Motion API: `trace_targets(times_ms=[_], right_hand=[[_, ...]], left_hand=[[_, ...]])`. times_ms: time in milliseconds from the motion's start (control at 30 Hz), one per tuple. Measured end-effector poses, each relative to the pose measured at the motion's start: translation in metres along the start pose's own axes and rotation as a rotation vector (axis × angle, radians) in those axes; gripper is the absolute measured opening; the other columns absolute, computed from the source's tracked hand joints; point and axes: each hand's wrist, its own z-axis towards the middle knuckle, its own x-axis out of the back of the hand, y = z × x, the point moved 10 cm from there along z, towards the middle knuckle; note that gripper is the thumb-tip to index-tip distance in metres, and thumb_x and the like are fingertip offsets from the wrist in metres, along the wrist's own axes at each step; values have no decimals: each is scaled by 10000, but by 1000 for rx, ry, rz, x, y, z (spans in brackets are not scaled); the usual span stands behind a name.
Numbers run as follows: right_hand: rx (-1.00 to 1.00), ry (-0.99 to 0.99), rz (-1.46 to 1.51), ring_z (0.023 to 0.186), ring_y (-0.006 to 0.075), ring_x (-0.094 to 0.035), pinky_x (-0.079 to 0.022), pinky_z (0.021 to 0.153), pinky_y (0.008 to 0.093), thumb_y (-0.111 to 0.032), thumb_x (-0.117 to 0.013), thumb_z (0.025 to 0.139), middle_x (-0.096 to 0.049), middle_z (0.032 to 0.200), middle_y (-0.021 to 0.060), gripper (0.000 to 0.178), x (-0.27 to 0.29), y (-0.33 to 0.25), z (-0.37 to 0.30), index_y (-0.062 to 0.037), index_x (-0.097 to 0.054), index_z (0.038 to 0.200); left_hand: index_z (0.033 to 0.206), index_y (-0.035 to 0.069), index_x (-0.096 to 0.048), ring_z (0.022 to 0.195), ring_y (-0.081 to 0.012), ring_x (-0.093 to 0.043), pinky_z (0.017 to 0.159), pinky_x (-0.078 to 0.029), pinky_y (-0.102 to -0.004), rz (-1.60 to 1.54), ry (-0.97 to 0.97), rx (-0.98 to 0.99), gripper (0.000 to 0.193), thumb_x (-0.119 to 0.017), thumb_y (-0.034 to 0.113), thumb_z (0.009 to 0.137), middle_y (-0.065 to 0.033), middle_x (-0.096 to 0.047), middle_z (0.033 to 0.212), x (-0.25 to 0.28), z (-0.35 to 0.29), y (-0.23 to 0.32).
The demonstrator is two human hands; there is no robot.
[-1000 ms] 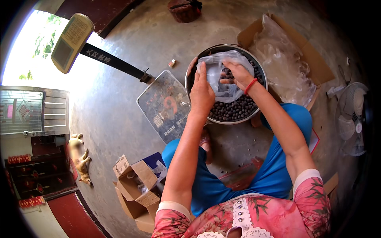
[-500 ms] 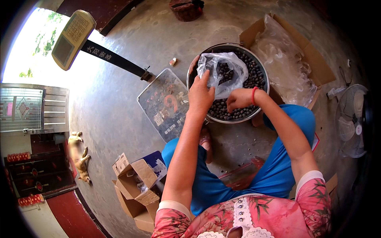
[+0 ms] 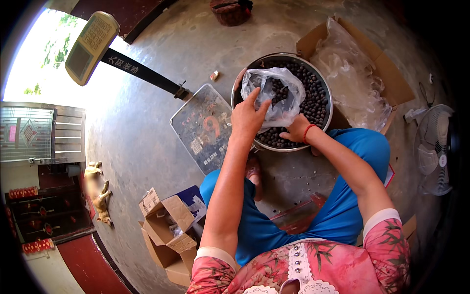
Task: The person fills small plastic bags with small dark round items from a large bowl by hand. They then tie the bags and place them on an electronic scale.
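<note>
A round metal basin (image 3: 331,100) full of dark round nut-like balls (image 3: 316,98) stands in front of me. Over the balls lies a clear plastic bag (image 3: 289,113), its mouth spread wide, with some of the balls showing inside the opening. My left hand (image 3: 248,116) grips the bag's near left edge, index finger stretched up along the film. My right hand (image 3: 297,130), below a red wrist band, is at the bag's near right edge over the balls. Its thumb stands apart from the fingers, which partly hide behind one another.
A platform scale (image 3: 205,127) with a display head (image 3: 92,48) stands left of the basin. Right of it, a cardboard box (image 3: 391,73) holds clear plastic bags (image 3: 347,73). Smaller open cartons (image 3: 169,220) sit by my left leg; a fan (image 3: 435,147) stands far right. A tan animal (image 3: 100,196) lies at left.
My right hand has turned and opened, its fingers moving up to the bag's near edge and its thumb out to the left. The bag's mouth has shifted slightly; my left hand keeps its place there.
</note>
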Motion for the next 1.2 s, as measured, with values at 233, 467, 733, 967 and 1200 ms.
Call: trace_targets(times_ms=[233, 467, 733, 967, 1200], right_hand=[[57, 93, 75, 1022, 305, -512, -423, 852, 385, -310, -569, 773, -525, 1124, 148, 425, 11, -9, -4, -108, -493, 1140], [2, 159, 138, 1000, 324, -505, -392, 869, 400, -272, -550, 787, -532, 1096, 161, 385, 4, 9, 5, -81, -511, 1119], [136, -78, 312, 826, 293, -535, -408, 758, 367, -187, -542, 752, -586, 873, 131, 224, 2, 4, 19, -54, -570, 930], [28, -816, 880, 510, 61, -433, -350, 433, 193, -283, -548, 799, -475, 635, -31, 206, 64, -60, -36, -125, -596, 922], [-132, 63, 1526, 602, 50, -448, -340, 449, 168, -209, -538, 844, -505, 782, 8, 220, 121, 6, 17, -98, -536, 1034]], left_hand=[[1082, 113, -590, 746, -213, -617, 702, -466, -302, -324, -107, -134, 387, -515, -24, 727, -123, -628, 809, -24, 8, -11], [1006, 43, -616, 828, -212, -601, 746, -454, -282, -312, 53, -253, 352, -498, -55, 689, -146, -609, 891, -11, 11, 3], [1165, 62, -507, 1000, -341, -522, 849, -424, -360, -123, 145, -293, 521, -518, -20, 651, -212, -532, 1091, 0, 4, 9], [1251, 101, -420, 1077, -358, -467, 868, -411, -381, -33, 97, -249, 624, -493, -24, 644, -216, -455, 1205, 2, 3, 9], [1287, 87, -365, 1105, -352, -450, 885, -399, -381, -106, 39, -281, 676, -508, -19, 635, -223, -440, 1219, -5, 1, 17]])
